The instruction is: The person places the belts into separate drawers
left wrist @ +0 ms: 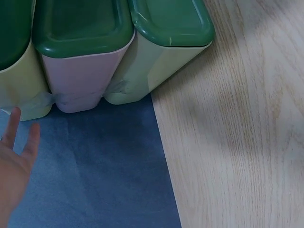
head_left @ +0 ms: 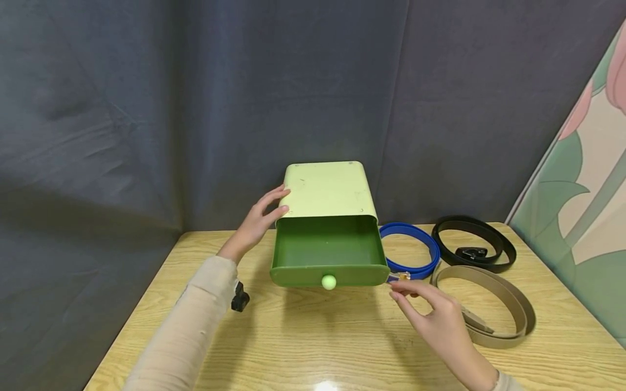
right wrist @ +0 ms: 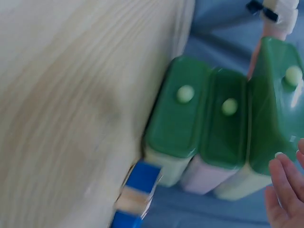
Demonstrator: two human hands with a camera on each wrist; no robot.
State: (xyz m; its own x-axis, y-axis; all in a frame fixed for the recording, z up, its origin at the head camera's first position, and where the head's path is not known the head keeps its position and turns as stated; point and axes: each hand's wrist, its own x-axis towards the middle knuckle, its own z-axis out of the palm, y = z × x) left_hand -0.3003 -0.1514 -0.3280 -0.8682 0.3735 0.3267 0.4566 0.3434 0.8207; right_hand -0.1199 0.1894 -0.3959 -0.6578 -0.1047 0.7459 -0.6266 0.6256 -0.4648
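Observation:
A small drawer unit (head_left: 327,190) with a pale yellow-green top stands against the curtain. Its top green drawer (head_left: 330,275), with a round light-green knob (head_left: 329,282), is pulled out, and its visible inside is bare. My left hand (head_left: 254,225) rests its fingers against the unit's upper left side. Beside the drawer's right front corner is my right hand (head_left: 440,315), thumb and fingertips close together with nothing seen between them. The right wrist view shows two lower drawers (right wrist: 180,114) pushed in. Just behind my right fingers lies a coiled blue belt (head_left: 411,271) with a metal buckle.
To the right on the wooden table (head_left: 313,347) lie a coiled black belt (head_left: 506,255) and a coiled beige belt (head_left: 525,312). A dark grey curtain (head_left: 293,81) hangs behind, and a flower-patterned panel (head_left: 577,217) borders the right side.

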